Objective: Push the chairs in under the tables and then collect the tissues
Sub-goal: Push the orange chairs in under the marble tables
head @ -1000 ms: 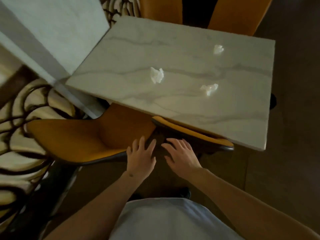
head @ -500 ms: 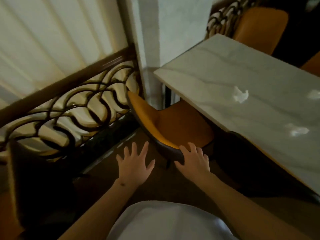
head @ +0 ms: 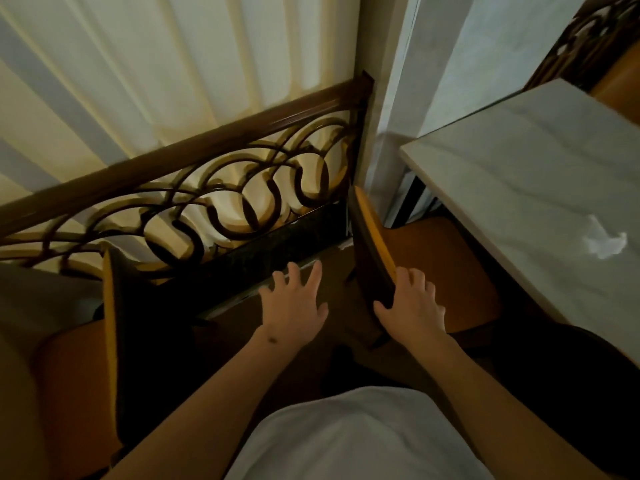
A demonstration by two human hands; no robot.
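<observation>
- Chair point(head: 429, 271), orange with a dark back shell, stands at the near left corner of the table point(head: 519, 188); the far right part of its seat lies under the tabletop edge, the rest is in the open.
- Right hand point(head: 412, 303) rests on the near end of the chair's backrest, fingers curled over the top edge, thumb on the dark outer side.
- Left hand point(head: 294, 303) hovers over the floor just left of the chair, fingers spread and straight, holding nothing; whether it touches anything I cannot tell.
- The two hands are close, side by side, with a gap between them.
- Tissue point(head: 604, 241), white and crumpled, lies on the marbled tabletop near the right edge of the view, well apart from both hands.
- Second chair point(head: 114, 337), also orange with a dark back, stands at lower left, its back facing the first chair's back; a pale surface to its left may be another table, but that is unclear.
- Railing point(head: 207, 188) of dark wood with curled metal scrollwork runs behind both chairs, with cream curtains point(head: 138, 74) beyond it.
- Pillar point(head: 450, 71), pale and marbled, rises beside the table's far left corner.
- White shirt point(head: 356, 434) fills the bottom centre.
</observation>
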